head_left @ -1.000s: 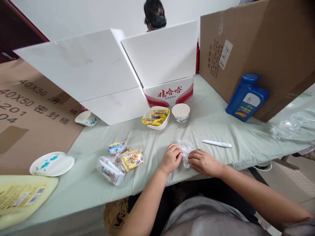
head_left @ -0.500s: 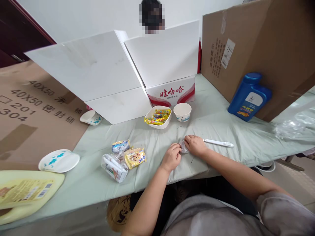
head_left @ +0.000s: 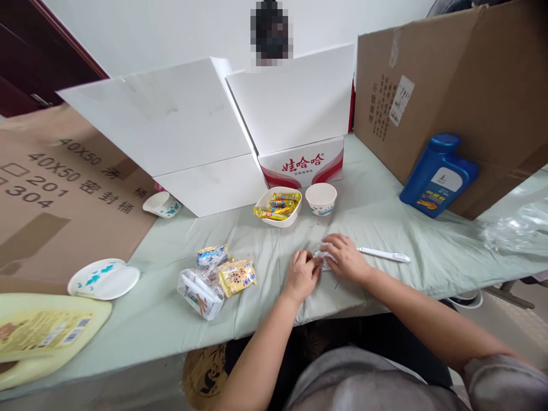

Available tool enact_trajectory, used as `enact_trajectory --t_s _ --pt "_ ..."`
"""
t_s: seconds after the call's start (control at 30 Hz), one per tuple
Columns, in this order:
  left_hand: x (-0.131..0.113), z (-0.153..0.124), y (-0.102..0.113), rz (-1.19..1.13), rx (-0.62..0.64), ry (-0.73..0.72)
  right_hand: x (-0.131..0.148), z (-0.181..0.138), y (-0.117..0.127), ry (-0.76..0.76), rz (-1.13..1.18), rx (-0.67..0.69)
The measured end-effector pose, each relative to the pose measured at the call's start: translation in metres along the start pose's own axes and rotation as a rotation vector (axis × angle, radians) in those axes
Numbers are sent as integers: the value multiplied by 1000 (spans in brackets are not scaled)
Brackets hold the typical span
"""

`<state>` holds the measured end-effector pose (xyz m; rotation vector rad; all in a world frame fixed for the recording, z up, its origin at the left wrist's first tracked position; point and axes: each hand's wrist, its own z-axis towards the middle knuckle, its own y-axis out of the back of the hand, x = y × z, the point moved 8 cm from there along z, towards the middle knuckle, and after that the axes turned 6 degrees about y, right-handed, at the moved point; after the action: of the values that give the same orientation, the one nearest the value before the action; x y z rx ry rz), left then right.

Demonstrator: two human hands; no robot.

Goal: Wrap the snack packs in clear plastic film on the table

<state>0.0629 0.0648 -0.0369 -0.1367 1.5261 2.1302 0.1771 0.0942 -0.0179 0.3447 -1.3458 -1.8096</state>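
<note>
A small crumpled piece of clear plastic wrap (head_left: 324, 262) lies between my two hands, low over the table near its front edge. My left hand (head_left: 301, 278) grips its left side with curled fingers. From the other side, the bent fingers of my right hand (head_left: 346, 260) hold the plastic, partly covering it. Whether anything is inside the plastic cannot be made out. Just right of my right hand rests a slim white knife-like tool (head_left: 384, 255). Behind my hands are a white bowl of yellow-wrapped sticks (head_left: 278, 220) and a white paper bowl (head_left: 321, 200).
Wrapped snacks (head_left: 237, 278) lie to the left. Farther left are a paper bowl on its side (head_left: 105, 279) and a yellow jug (head_left: 55, 331). A blue bottle (head_left: 439, 177) stands right, before a cardboard box (head_left: 449, 85). White boxes (head_left: 205, 137) stand at the back, a person behind them.
The fingers of my right hand have lifted and spread slightly over the plastic. My left hand has turned a little and stays at the plastic. The view has shifted slightly.
</note>
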Motion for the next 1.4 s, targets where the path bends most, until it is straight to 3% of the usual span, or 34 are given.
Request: enact_trajectory --t_s 0.1,0.2,0.27,0.4,0.47,0.5,0.57,0.67,0.73,0.8,0.93,0.97,1.1,1.23,1.33,1.4 --pt "13 -2 7 -14 -102 135 13 -13 -11 169 88 90" --pt "21 -5 11 52 -153 238 -2 -15 -8 173 64 87" --pt "20 -4 11 97 -136 252 -20 -3 9 161 35 -2" --pt "20 0 9 111 -133 250 -53 48 69 79 -65 -349" --pt "21 1 7 110 -133 238 -66 81 84 19 -135 -393" --pt "21 2 6 111 -130 233 -73 99 83 -22 -172 -336" --pt "21 2 5 112 -122 237 -89 128 62 -113 -238 -76" --pt "22 1 5 107 -107 268 -106 146 24 -201 -258 267" --pt "21 1 5 102 -87 280 -112 145 9 -239 -230 377" --pt "20 1 6 96 -71 288 -110 141 7 -226 -219 353" --pt "21 3 5 71 -71 308 -72 111 41 -39 -214 -74" --pt "21 2 5 61 -74 309 -62 96 46 -7 -201 -124" --pt "16 -4 17 2 -58 275 -36 21 45 90 -138 -72" --pt "26 -13 76 113 -51 206 -59 -59 52 28 -119 -95" --pt "64 -18 128 399 28 380 -84 -102 57 -74 -133 -137" --pt "90 -21 146 576 149 516 -90 -118 57 -113 -157 -160"
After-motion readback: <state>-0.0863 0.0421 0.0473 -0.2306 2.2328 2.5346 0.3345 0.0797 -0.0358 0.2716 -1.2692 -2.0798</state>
